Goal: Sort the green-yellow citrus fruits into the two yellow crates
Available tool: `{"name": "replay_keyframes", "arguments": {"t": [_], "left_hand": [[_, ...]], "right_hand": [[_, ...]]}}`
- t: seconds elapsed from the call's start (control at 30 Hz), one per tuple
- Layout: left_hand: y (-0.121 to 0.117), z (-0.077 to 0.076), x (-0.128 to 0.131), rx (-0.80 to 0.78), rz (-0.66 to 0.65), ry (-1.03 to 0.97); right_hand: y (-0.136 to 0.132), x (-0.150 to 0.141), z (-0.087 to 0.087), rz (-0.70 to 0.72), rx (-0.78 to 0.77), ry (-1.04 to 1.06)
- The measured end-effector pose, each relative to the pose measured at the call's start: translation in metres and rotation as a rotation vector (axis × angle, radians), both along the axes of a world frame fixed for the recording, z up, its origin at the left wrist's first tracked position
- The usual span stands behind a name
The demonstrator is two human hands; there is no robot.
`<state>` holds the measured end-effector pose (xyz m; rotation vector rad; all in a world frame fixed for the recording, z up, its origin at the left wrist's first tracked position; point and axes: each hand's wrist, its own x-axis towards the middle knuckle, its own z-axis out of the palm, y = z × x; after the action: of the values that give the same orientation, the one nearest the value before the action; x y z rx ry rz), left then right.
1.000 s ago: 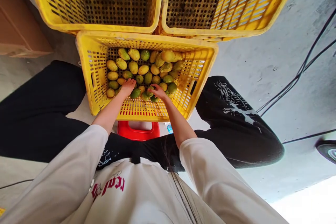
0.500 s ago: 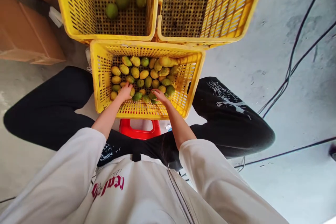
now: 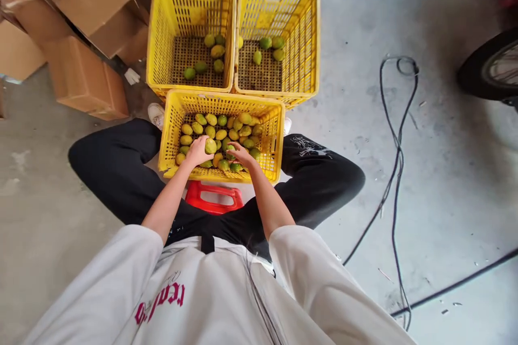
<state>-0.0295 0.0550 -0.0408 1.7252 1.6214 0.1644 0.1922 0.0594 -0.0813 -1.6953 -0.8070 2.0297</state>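
Yellowish fruit (image 3: pixel 210 146) sits clamped in my left hand (image 3: pixel 198 152); toward three o'clock, my right hand (image 3: pixel 242 156) curves at green fruit (image 3: pixel 230 151), grip unclear.

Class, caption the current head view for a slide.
Yellow-green fruit in the left hand, right hand nearby, both at the near yellow crate.

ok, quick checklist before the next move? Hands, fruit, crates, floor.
1. Left hand has a fruit: ok, yellow-green fruit in its fingers.
2. Right hand gripping the green fruit: cannot tell, fingers are at it but contact is unclear.
3. Near crate upright: ok.
4. Room in the far left crate and far right crate: ok, bare bottom shows in both.
5. Black cable apart from the crates: ok, off to the right.
6. Fruit undersides sound: cannot tell, hidden.
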Motion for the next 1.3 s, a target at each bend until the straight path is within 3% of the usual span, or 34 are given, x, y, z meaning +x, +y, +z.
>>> {"name": "replay_keyframes", "arguments": {"t": [0.1,0.27,0.37,0.43,0.6,0.7,0.87,1.07,1.3], "left_hand": [[-0.013,0.034,0.003,0.128,0.137,-0.122],[-0.056,0.084,-0.005,0.285,0.299,-0.479],[-0.073,0.101,-0.004,0.248,0.396,-0.757],[-0.076,0.105,0.0,0.197,0.412,-0.959],[-0.079,0.096,0.005,-0.012,0.368,-1.21],[-0.086,0.093,0.005,-0.069,0.355,-1.282],[-0.094,0.102,0.008,-0.195,0.415,-1.459],[-0.089,0.1,0.007,-0.291,0.626,-1.42],[-0.08,0.098,0.018,-0.284,0.645,-1.374]], "right_hand": [[0.002,-0.013,0.026,-0.069,0.105,0.103],[-0.009,-0.02,0.092,-0.086,0.499,0.298],[-0.035,-0.015,0.129,-0.105,0.596,0.377],[-0.057,-0.011,0.142,-0.149,0.559,0.446],[-0.095,-0.008,0.145,-0.256,0.43,0.528],[-0.1,-0.012,0.144,-0.245,0.436,0.531],[-0.097,-0.025,0.149,-0.3,0.464,0.529],[-0.096,-0.016,0.142,-0.341,0.448,0.495],[-0.096,0.01,0.129,-0.324,0.387,0.417]]}}
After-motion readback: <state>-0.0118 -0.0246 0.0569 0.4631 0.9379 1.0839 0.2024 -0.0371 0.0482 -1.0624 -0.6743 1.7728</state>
